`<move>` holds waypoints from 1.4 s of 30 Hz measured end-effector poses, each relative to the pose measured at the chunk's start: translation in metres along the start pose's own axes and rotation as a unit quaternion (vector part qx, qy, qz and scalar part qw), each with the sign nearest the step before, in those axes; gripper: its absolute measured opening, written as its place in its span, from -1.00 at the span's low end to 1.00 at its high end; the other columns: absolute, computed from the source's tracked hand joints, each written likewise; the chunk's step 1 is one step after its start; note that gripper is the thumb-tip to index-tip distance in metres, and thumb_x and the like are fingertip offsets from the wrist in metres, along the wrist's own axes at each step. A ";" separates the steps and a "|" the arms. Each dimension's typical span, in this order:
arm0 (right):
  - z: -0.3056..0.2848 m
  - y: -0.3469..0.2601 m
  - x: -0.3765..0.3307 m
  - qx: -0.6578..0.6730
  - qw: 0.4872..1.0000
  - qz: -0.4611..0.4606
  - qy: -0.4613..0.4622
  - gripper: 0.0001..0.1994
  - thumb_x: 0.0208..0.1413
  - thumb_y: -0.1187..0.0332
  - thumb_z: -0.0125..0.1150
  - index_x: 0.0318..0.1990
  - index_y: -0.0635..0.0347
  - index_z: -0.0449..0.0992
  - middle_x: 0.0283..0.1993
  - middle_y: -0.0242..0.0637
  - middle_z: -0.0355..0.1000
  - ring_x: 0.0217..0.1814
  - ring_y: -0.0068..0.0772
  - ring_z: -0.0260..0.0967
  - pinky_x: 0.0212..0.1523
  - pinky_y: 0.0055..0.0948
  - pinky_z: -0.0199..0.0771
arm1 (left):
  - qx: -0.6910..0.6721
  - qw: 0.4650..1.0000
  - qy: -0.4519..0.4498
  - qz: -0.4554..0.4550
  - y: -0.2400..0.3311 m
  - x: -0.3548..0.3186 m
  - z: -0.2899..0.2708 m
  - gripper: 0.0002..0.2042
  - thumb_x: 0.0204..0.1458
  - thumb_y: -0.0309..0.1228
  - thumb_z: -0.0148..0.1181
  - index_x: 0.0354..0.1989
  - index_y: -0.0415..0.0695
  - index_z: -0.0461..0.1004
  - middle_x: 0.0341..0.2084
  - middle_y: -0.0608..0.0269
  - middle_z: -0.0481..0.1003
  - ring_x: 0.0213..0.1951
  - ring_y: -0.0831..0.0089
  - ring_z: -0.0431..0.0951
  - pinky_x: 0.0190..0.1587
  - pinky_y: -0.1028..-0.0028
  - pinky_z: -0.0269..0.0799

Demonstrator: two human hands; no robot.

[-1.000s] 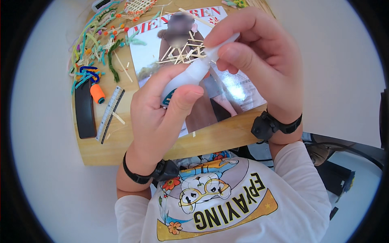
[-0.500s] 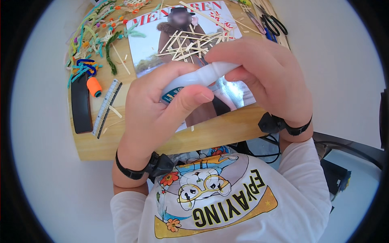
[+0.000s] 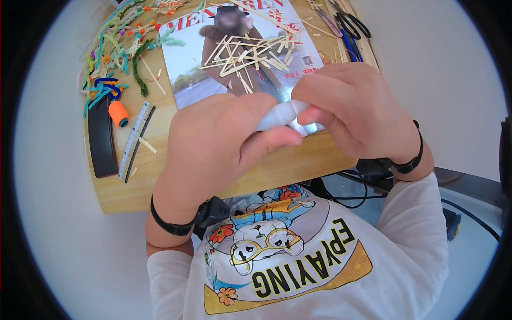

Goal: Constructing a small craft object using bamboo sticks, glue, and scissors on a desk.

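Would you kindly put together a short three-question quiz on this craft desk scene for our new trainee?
1. True or false: both hands grip the white tube at once.
2. What lies piled on the magazine? A) thin wooden sticks B) coins C) buttons
3. Which thing lies between the black case and the magazine: the ruler or the scissors?

Key
1. True: the left hand and the right hand both close on it, above the wooden table.
2. A: the wooden sticks.
3. The ruler; the scissors lie at the far right.
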State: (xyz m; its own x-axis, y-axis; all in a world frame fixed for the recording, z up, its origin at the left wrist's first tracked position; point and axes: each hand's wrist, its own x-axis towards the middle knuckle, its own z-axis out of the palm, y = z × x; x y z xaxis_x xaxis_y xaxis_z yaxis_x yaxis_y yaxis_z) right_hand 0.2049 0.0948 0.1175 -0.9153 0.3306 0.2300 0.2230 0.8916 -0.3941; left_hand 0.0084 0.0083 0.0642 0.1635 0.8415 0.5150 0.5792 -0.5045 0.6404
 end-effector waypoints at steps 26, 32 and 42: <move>-0.013 0.000 -0.004 -0.132 0.982 -0.126 0.050 -0.73 -0.23 0.38 0.28 -0.33 0.30 0.43 -0.55 -0.25 0.31 -0.58 -0.24 0.26 -0.60 -0.38 0.21 | -0.264 0.957 -0.032 -0.117 0.002 0.001 0.011 -0.64 -0.10 -0.14 0.34 -0.33 -0.21 0.50 -0.60 0.22 0.48 -0.58 0.47 0.45 -0.49 0.56 0.32; -0.010 -0.007 -0.007 -0.057 0.998 -0.029 0.007 -0.85 -0.16 0.54 0.20 -0.37 0.26 0.41 -0.60 -0.22 0.28 -0.61 -0.16 0.25 -0.62 -0.33 0.18 | -0.045 0.999 -0.027 -0.012 0.000 -0.002 0.009 -0.63 -0.10 -0.10 0.29 -0.31 -0.19 0.49 -0.57 0.23 0.48 -0.56 0.40 0.47 -0.49 0.52 0.33; -0.016 -0.012 0.004 0.202 0.944 0.222 -0.136 -0.78 0.18 0.34 0.02 -0.43 0.29 0.44 -0.56 -0.09 0.36 -0.52 -0.07 0.30 -0.46 -0.25 0.28 | 0.124 0.989 -0.011 0.085 -0.003 -0.003 0.016 -0.58 -0.22 -0.02 0.29 -0.36 -0.14 0.45 -0.70 0.25 0.35 -0.63 0.29 0.38 -0.60 0.39 0.23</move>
State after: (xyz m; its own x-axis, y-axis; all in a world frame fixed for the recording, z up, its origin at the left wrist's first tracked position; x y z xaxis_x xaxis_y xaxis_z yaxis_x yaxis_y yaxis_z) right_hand 0.2040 0.0900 0.1374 -0.8259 0.5036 -0.2535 0.5095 0.4739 -0.7182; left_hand 0.0187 0.0110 0.0516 0.2913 0.7540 0.5887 0.7191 -0.5785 0.3851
